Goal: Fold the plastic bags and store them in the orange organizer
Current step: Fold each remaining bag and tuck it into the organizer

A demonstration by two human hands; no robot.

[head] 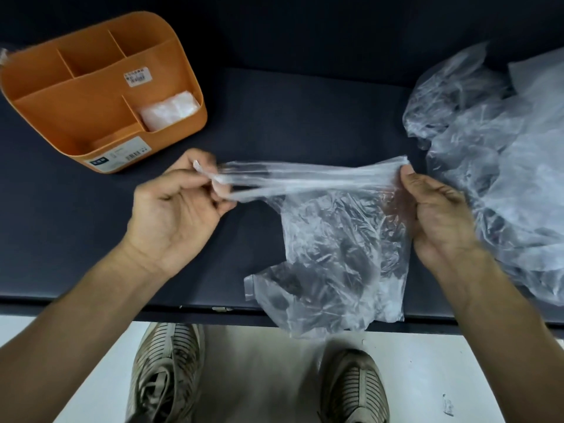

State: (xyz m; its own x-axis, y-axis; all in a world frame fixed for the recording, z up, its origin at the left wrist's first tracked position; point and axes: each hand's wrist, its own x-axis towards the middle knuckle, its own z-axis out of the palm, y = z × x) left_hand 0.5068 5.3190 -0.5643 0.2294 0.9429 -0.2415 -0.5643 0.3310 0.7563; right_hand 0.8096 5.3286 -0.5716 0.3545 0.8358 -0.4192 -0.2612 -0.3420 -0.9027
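A clear plastic bag hangs stretched between my two hands above the dark table. My left hand pinches its bunched handles at the left end. At the right end, my right hand pinches the bag's other end, and the body of the bag droops down past the table's front edge. The orange organizer stands at the back left, and one folded bag lies in its front right compartment.
A heap of loose clear bags covers the right side of the dark table. The table's front edge runs just below my wrists. Beneath it are a white floor and my two shoes.
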